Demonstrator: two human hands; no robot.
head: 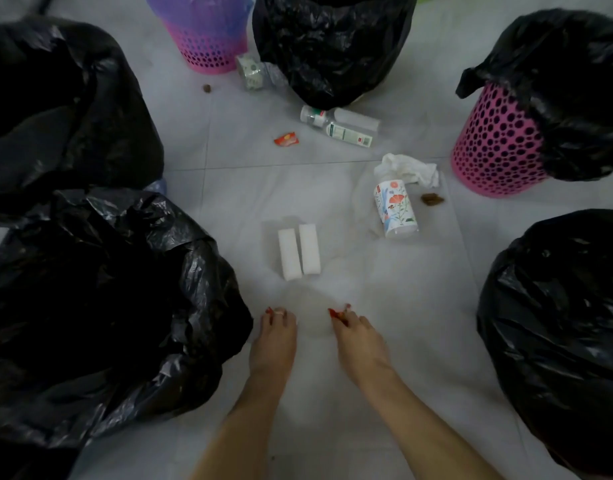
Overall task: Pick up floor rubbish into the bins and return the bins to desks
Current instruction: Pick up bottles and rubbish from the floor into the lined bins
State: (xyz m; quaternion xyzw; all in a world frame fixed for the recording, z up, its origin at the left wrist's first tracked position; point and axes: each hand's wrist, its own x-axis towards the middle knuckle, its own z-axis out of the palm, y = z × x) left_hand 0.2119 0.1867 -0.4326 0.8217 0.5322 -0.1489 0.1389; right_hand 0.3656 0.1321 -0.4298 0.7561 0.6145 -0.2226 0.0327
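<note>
My left hand [273, 341] and my right hand [360, 344] reach down to the grey floor, fingers pinched together on the near edge of a faint clear plastic sheet [350, 271]. On that sheet lie two white foam blocks [298, 252] and a flowered bottle [396, 209]. Beyond are a crumpled white tissue [407, 168], two clear bottles [339, 126], a red wrapper [287, 139] and a squashed bottle [251, 71]. A pink perforated bin [495, 147] with a black liner stands at the right.
Black-lined bins ring the spot: two on the left [55, 109] [100, 313], one at the back [332, 46], one at the near right [557, 323]. A pink and purple bin [211, 46] stands at the back left. Small brown scraps [432, 199] [206, 87] lie on the tiles.
</note>
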